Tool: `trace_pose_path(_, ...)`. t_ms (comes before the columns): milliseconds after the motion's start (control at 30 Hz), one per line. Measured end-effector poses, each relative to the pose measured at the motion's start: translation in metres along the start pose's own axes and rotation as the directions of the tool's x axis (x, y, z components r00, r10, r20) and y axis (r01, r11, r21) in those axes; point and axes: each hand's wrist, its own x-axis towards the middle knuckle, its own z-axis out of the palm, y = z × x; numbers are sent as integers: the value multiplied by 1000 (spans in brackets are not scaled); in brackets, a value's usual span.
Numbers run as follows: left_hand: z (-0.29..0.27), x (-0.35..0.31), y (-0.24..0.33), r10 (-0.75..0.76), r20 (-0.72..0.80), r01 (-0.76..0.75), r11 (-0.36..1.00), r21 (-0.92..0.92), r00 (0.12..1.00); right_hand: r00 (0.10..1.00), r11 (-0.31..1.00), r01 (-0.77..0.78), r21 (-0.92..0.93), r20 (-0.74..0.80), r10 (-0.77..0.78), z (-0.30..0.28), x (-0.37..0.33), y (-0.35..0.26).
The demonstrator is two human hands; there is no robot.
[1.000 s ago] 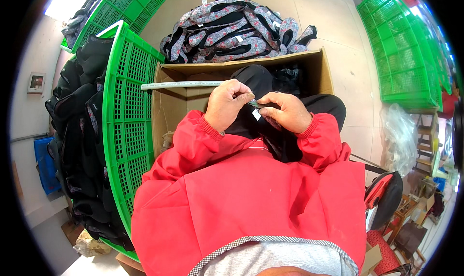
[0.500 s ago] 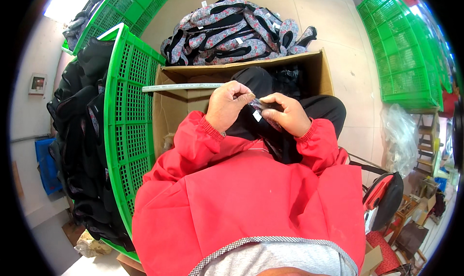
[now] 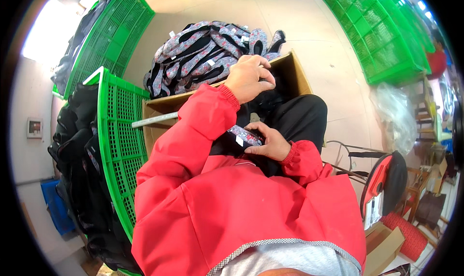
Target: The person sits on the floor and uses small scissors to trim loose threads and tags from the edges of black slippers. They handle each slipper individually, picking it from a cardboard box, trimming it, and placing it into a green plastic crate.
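big green crate [image 3: 122, 131] stands close on the left, probably for easy reach. cardboard box [image 3: 300, 75] sits between the lap and the floral pile [image 3: 191, 58], so its wall's kinda in the way. left hand [image 3: 250, 79] is up over the box, fingers curled, can't tell if it's got anything. right hand [image 3: 271, 144] has thumb and fingers closed on a floral piece [image 3: 247, 134] at the lap, likely steadying it, white tag [image 3: 239, 141] showing.
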Motion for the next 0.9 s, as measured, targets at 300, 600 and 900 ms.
trace_pose_path(300, 47, 21, -44, -291, 288, 315, 948, -38, 912, 997, 995, -75, 69, -10, 76, -4, -3, 6)
trace_pose_path(600, -11, -40, -46, -157, 763, 537, 797, -276, 626, 999, 975, -25, 219, 41, 16, -23, -16, -8)
trace_pose_path(900, -11, -149, 5, 74, 778, 775, -188, -604, 624, 986, 968, 18, 251, 157, -60, -28, -10, -19)
